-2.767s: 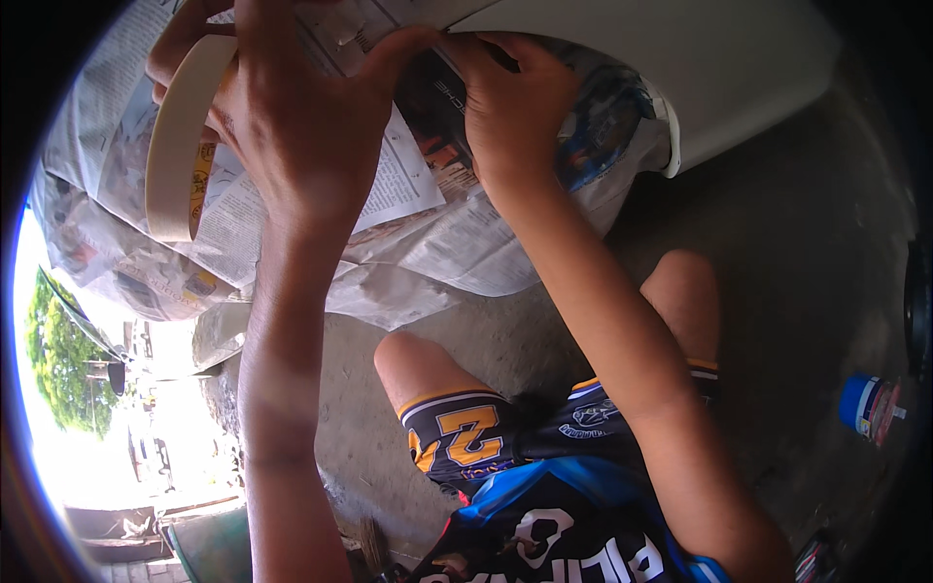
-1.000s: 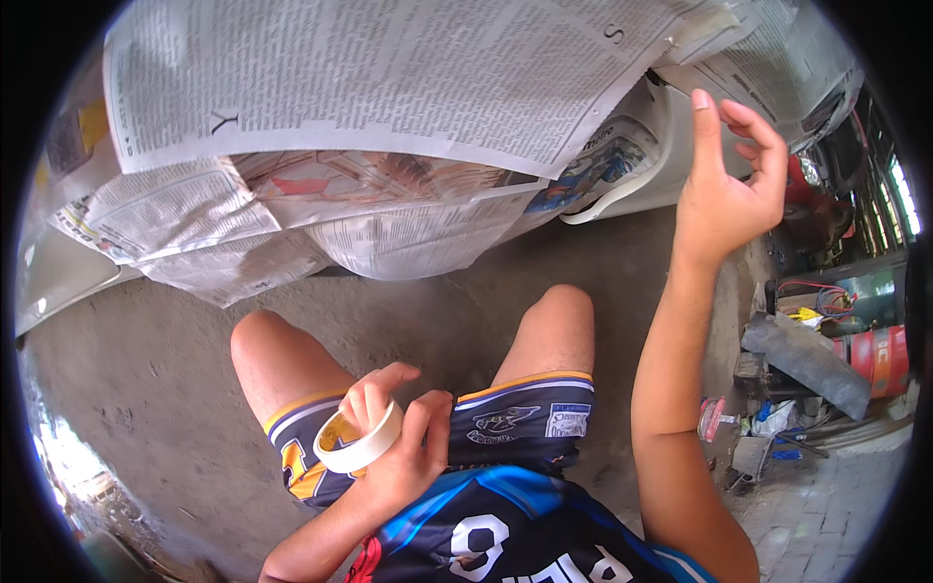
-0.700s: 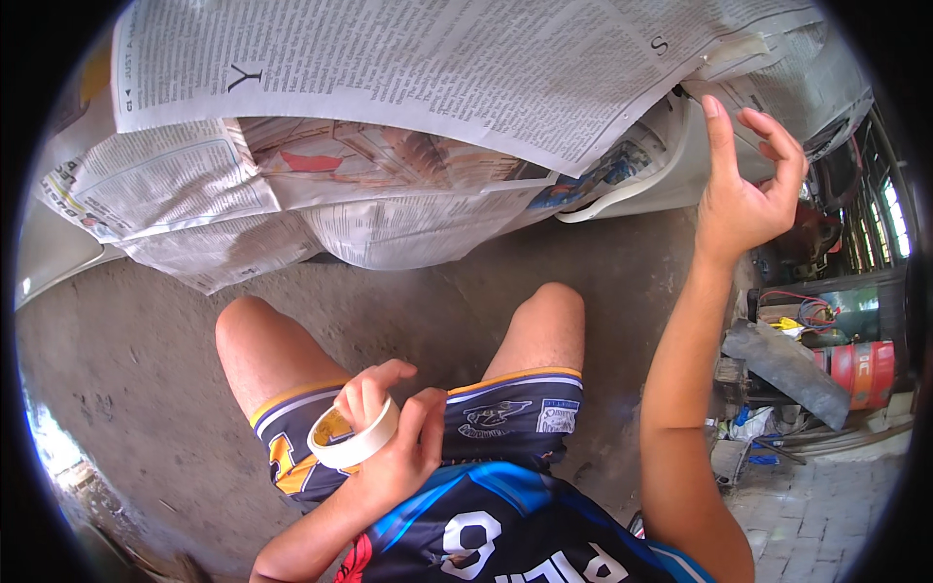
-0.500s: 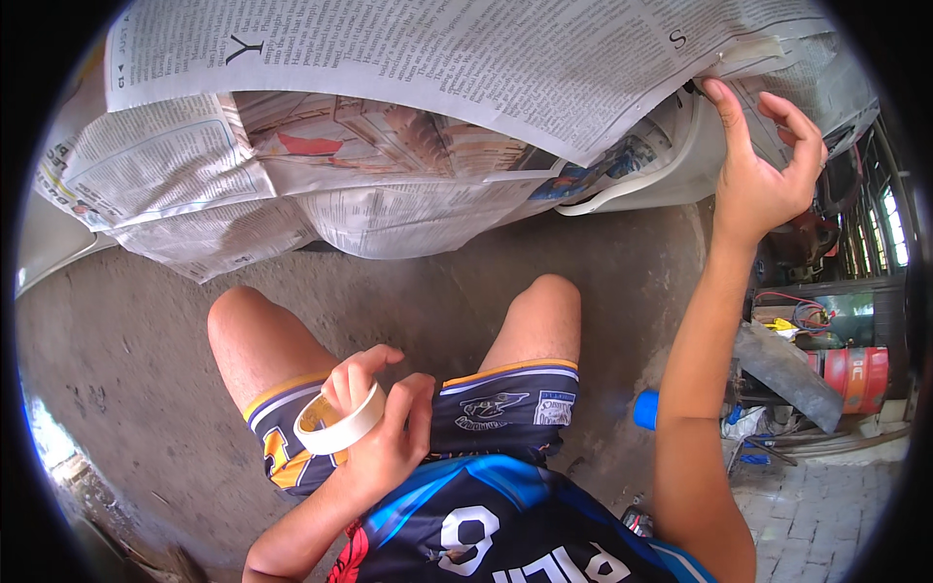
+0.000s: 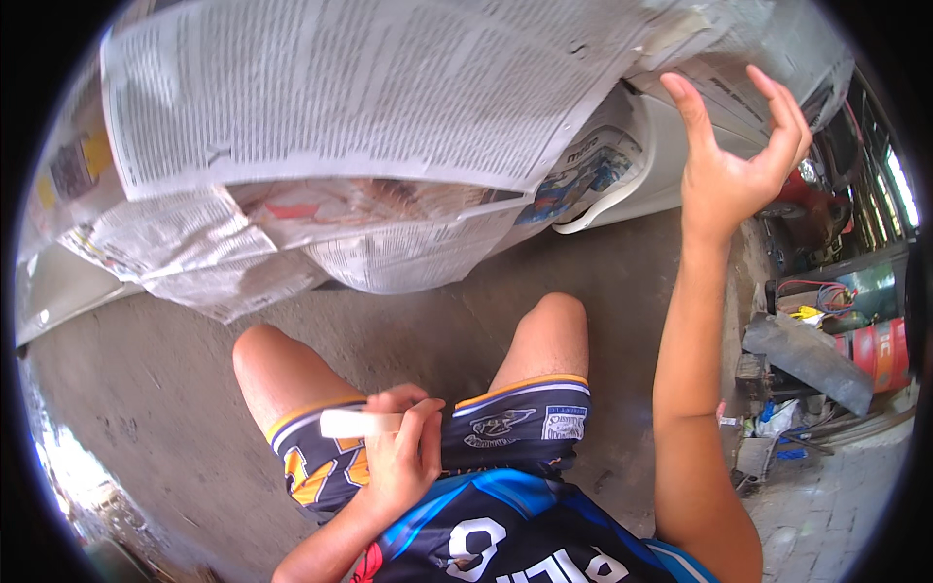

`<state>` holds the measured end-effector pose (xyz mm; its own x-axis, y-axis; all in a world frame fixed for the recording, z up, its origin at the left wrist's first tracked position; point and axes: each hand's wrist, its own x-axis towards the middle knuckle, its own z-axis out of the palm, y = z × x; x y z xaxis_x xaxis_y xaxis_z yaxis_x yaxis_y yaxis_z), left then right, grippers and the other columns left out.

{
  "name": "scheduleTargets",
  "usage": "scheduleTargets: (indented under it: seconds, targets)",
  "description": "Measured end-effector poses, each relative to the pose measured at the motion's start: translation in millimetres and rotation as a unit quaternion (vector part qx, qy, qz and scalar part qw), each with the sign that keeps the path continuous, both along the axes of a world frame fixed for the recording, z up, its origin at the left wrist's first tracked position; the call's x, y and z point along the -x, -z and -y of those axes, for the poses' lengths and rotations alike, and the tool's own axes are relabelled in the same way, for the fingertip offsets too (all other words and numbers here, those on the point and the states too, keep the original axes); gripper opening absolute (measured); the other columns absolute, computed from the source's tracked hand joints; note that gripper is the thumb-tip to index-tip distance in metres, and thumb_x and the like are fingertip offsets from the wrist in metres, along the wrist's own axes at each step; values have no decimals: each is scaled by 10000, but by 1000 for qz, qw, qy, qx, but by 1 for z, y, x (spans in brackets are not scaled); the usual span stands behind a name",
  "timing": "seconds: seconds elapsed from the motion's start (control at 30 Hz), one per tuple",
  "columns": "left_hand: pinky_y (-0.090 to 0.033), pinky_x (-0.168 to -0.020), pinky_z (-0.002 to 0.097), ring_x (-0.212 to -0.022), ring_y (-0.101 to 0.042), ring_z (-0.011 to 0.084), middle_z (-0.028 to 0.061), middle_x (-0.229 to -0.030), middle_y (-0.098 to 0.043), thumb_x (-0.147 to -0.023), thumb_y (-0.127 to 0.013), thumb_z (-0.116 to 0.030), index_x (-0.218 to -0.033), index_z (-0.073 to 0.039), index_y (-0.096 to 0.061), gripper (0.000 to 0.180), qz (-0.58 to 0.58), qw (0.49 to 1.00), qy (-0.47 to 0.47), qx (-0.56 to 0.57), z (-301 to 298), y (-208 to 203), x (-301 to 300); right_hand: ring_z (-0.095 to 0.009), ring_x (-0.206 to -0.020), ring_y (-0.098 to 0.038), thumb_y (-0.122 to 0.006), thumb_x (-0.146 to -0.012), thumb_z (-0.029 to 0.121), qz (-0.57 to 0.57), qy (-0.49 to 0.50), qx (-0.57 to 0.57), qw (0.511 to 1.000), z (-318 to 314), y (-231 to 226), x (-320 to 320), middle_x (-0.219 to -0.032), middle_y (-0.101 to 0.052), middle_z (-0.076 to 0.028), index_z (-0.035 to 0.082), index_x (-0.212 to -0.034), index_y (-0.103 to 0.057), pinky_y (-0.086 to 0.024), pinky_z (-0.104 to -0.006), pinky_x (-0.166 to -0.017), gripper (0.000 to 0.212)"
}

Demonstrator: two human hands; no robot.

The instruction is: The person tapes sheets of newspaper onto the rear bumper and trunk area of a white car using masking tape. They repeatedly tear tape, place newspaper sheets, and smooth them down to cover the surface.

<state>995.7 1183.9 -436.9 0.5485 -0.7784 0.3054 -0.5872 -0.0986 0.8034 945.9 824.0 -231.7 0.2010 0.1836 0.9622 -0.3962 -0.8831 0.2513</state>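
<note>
Above my lap, my left hand point(image 5: 403, 462) has its fingers through and around a roll of white masking tape point(image 5: 352, 424), seen edge-on. My right hand point(image 5: 734, 185) is raised at the upper right, thumb and fingers spread wide, with nothing visible in it. Just beyond it are newspaper sheets point(image 5: 360, 97) that cover a large vehicle-like body. A strip of pale tape point(image 5: 677, 34) lies on the paper near the top right. The white curved panel point(image 5: 622, 206) below the sheets shows uncovered beside my right wrist.
My bare knees point(image 5: 549, 325) are bent below the hanging paper. On the right lie a grey bent sheet point(image 5: 812, 360), a red drum point(image 5: 875, 355), coiled wires point(image 5: 821, 296) and assorted clutter. Another white panel edge point(image 5: 73, 291) shows at the far left. The floor point(image 5: 136, 408) is bare and dusty.
My right hand has come away from the paper's edge, and its fingers have spread. The tape roll has turned edge-on in my left hand. The top newspaper sheet hangs lower in view.
</note>
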Motion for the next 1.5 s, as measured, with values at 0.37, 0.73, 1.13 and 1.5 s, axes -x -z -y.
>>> scheduleTargets:
  seconds: [0.37,0.73,1.13,1.5]
  targets:
    - [-567,-652,415,-727,-712,329,144,-904,-702,-991,-627,-15,-1588,-48,-224,721,-155,982,60,-93,14,-6,5,-269,-1117,-587,-990,-691,286,61,22,-104,992,-3,32,16,-1135,-652,-64,88,-1127,-708,-415,-427,-1020,556]
    - [-578,-618,447,-717,-737,380,147,-924,-731,-971,-661,-33,-1581,-24,-232,745,-102,983,93,-122,37,-5,23,-301,-1203,-515,-911,-792,295,81,-54,-146,984,13,42,27,-1277,-543,-138,80,-1190,-658,-381,-460,-1039,518]
    - [-582,-696,446,-809,-739,364,152,-994,-714,-985,-668,-89,-1587,-38,-221,752,-73,947,107,-294,47,22,22,-215,-822,-672,-691,-929,-41,21,-281,-664,692,-142,249,71,-940,-687,-89,9,-1217,-679,-527,-328,-736,293]
    - [-606,-734,477,-908,-741,464,294,-1104,-702,-915,-641,1,-1614,4,-82,896,31,962,93,-254,82,10,21,-230,-975,-663,-853,-811,64,-86,-352,-638,680,-157,272,81,-1131,-717,-50,88,-1120,-796,-549,-338,-828,315]
